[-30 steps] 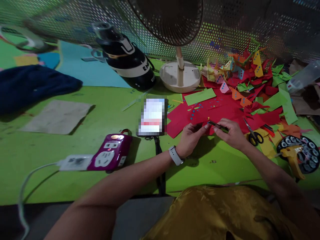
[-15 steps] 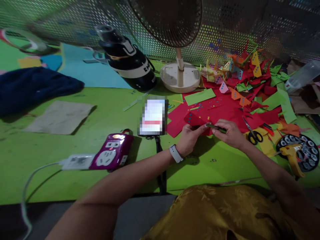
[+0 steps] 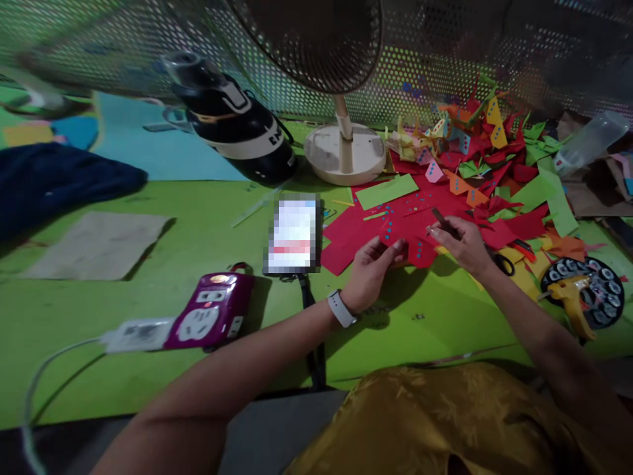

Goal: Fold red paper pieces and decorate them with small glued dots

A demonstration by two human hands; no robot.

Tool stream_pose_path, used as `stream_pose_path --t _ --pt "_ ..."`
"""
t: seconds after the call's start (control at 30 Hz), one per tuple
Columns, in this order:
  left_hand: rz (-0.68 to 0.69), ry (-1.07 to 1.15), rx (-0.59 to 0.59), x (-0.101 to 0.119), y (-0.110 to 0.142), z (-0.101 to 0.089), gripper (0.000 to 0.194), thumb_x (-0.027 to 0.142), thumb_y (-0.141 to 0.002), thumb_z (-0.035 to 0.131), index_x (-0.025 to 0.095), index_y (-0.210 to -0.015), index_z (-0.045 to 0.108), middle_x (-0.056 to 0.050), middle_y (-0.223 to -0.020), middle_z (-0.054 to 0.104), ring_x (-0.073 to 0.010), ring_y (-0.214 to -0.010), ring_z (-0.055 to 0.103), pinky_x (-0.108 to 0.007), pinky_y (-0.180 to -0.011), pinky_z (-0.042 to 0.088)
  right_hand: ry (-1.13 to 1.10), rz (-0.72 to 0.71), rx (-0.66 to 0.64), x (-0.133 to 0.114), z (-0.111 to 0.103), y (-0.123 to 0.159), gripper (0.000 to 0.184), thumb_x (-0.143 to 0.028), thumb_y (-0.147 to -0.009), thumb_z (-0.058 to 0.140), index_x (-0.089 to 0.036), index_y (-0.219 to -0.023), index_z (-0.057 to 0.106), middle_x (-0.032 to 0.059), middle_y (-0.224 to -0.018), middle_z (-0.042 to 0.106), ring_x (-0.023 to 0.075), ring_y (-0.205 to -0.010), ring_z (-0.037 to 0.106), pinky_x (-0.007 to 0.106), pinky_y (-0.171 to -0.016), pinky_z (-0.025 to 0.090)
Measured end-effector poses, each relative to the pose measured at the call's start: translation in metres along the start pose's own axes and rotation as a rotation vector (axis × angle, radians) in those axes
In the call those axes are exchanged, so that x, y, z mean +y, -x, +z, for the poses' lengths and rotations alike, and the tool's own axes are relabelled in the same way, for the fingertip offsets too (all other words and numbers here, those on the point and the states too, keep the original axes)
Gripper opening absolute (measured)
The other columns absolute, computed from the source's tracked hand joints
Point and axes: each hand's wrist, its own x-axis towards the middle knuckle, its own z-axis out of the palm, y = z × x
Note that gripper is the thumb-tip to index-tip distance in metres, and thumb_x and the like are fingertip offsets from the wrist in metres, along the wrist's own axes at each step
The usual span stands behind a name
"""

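Note:
A red paper cutout (image 3: 420, 254) with small blue dots is pinched between the thumb and fingers of my left hand (image 3: 370, 269). My right hand (image 3: 467, 245), just to the right and apart from the cutout, is closed around a slim dark stick-like tool (image 3: 444, 222), whose exact kind I cannot make out. Beneath both hands lies a large red paper sheet (image 3: 346, 241) scattered with tiny blue and yellow bits. The black-handled scissors (image 3: 504, 264) are partly hidden behind my right hand and wrist.
Dotted paper cutouts (image 3: 477, 185) pile up at the back right. A yellow glue gun (image 3: 573, 297) rests on a round black case (image 3: 606, 290). A fan (image 3: 346, 155), black bottle (image 3: 242, 135), phone (image 3: 294, 237) and purple power adapter (image 3: 212, 310) stand or lie leftward.
My right hand with the dark tool has drawn away from the red cutout. My left hand now shows the cutout's dotted face turned upward. The view has shifted slightly right.

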Motion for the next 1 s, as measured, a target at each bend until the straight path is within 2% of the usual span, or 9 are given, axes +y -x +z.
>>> stream_pose_path --t 0.2,0.33,0.43,0.53,0.63,0.77,0.87,0.93,1.0 --pt "0.069 -0.192 -0.13 -0.002 0.008 -0.001 0.037 0.051 -0.069 0.086 0.021 -0.087 0.075 -0.001 -0.083 0.076 -0.0133 -0.07 0.066 -0.029 -0.074 0.056 0.306 -0.142 -0.082 -0.001 0.01 0.0 0.039 -0.057 -0.08 0.073 -0.019 -0.076 0.067 0.0015 -0.079 0.057 0.015 -0.073 0.055 0.028 -0.066 0.039" --pt "0.047 -0.229 -0.166 0.0 0.01 -0.002 0.035 0.052 -0.073 0.083 0.021 -0.088 0.076 -0.002 -0.084 0.077 -0.0139 -0.072 0.066 -0.028 -0.073 0.054 0.401 -0.179 -0.171 0.004 0.01 -0.003 0.034 -0.049 -0.091 0.066 -0.019 -0.074 0.063 0.0004 -0.079 0.056 0.0144 -0.074 0.055 0.027 -0.066 0.036" --pt "0.024 -0.219 -0.192 0.002 0.011 0.0 0.032 0.051 -0.075 0.082 0.021 -0.085 0.077 -0.002 -0.082 0.077 -0.0141 -0.071 0.066 -0.027 -0.071 0.053 0.44 -0.198 -0.184 0.005 0.008 -0.002 0.027 -0.041 -0.095 0.061 -0.019 -0.078 0.064 0.0013 -0.081 0.058 0.0151 -0.076 0.054 0.028 -0.065 0.034" --pt "0.012 -0.199 -0.167 0.002 0.01 0.0 0.031 0.05 -0.073 0.084 0.022 -0.083 0.077 -0.002 -0.08 0.077 -0.0148 -0.067 0.067 -0.027 -0.068 0.053 0.498 -0.21 -0.145 0.005 0.008 0.001 0.02 -0.034 -0.096 0.059 -0.02 -0.083 0.065 0.0033 -0.085 0.059 0.0166 -0.077 0.053 0.029 -0.065 0.033" --pt "-0.016 -0.171 -0.119 -0.001 0.009 -0.002 0.032 0.049 -0.071 0.086 0.021 -0.082 0.076 -0.003 -0.079 0.077 -0.015 -0.065 0.067 -0.027 -0.065 0.053 0.517 -0.227 -0.046 0.006 0.004 -0.001 0.019 -0.032 -0.096 0.057 -0.02 -0.081 0.062 0.0049 -0.085 0.058 0.0186 -0.079 0.053 0.031 -0.067 0.034" --pt "-0.03 -0.164 -0.083 -0.004 0.008 -0.005 0.031 0.048 -0.071 0.086 0.02 -0.081 0.077 -0.003 -0.077 0.077 -0.0132 -0.062 0.066 -0.024 -0.058 0.051 0.444 -0.207 0.188 0.011 -0.015 -0.012 0.031 -0.041 -0.097 0.057 -0.022 -0.072 0.052 0.0038 -0.079 0.054 0.0189 -0.075 0.051 0.033 -0.07 0.037" --pt "-0.017 -0.117 -0.077 -0.003 0.008 -0.004 0.032 0.048 -0.07 0.087 0.021 -0.084 0.077 -0.003 -0.082 0.078 -0.0138 -0.066 0.069 -0.024 -0.061 0.054 0.382 -0.111 0.339 0.014 -0.031 -0.02 0.044 -0.05 -0.096 0.057 -0.024 -0.063 0.043 -0.0002 -0.065 0.045 0.016 -0.064 0.045 0.032 -0.065 0.035" --pt "-0.019 -0.075 -0.066 0.0 0.008 -0.001 0.035 0.049 -0.067 0.089 0.021 -0.085 0.077 -0.002 -0.084 0.079 -0.0151 -0.069 0.071 -0.025 -0.064 0.057 0.317 -0.021 0.315 0.014 -0.036 -0.021 0.053 -0.058 -0.091 0.06 -0.024 -0.057 0.039 -0.0032 -0.056 0.036 0.0129 -0.056 0.037 0.031 -0.059 0.03" --pt "-0.031 -0.05 -0.061 0.003 0.008 0.001 0.037 0.049 -0.065 0.09 0.021 -0.084 0.076 -0.002 -0.083 0.078 -0.016 -0.069 0.072 -0.026 -0.064 0.057 0.195 0.049 0.178 0.012 -0.036 -0.02 0.054 -0.065 -0.083 0.066 -0.023 -0.057 0.044 -0.005 -0.054 0.035 0.0107 -0.053 0.032 0.03 -0.054 0.027"
